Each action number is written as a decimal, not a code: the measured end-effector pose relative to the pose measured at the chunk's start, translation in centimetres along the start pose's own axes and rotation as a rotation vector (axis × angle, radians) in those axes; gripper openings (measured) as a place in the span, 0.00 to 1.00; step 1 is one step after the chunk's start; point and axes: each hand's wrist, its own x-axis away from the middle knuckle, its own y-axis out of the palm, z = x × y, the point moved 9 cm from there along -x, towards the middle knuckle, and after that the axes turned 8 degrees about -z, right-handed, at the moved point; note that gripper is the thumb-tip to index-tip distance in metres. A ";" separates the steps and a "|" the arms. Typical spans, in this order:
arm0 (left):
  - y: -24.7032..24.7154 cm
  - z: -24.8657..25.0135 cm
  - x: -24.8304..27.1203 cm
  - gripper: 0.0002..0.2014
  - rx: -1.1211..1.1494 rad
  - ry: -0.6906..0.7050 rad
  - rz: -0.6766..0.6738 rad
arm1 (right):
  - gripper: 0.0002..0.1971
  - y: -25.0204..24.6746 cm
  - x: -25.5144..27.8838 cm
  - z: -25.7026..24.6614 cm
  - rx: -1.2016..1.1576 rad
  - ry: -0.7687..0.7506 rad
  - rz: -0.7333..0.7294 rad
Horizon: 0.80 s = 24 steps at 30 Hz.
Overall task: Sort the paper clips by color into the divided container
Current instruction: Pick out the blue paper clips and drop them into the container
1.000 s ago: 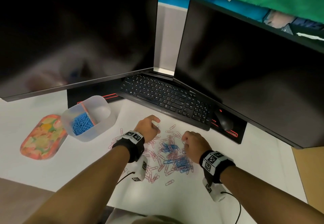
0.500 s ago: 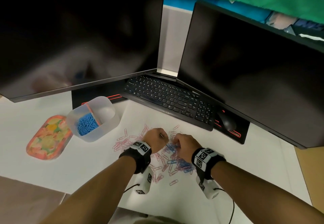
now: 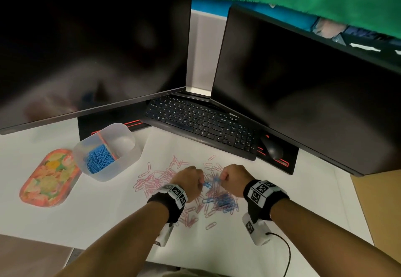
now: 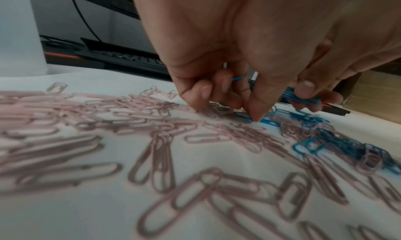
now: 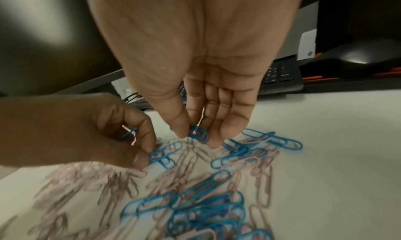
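Note:
Pink paper clips and blue paper clips lie mixed on white paper. My left hand and right hand meet over the far end of the pile, fingers curled. The left hand pinches a blue clip that lies on the paper and keeps another blue clip tucked in its fingers. The right hand pinches a small bunch of blue clips just above the pile. The clear divided container stands far left, with blue clips in its left half. Its right half looks bare.
A floral tray lies left of the container. A black keyboard and mouse sit behind the pile, under two dark monitors. A wrist-camera cable trails near the front edge.
Both hands have drawn together at the middle of the pile. The left came in from the pink clips on the left and now pinches a blue clip.

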 end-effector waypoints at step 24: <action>-2.8 -6.4 2.5 0.05 0.617 -0.227 0.072 | 0.12 2.9 -0.6 -3.1 -0.090 -0.142 0.084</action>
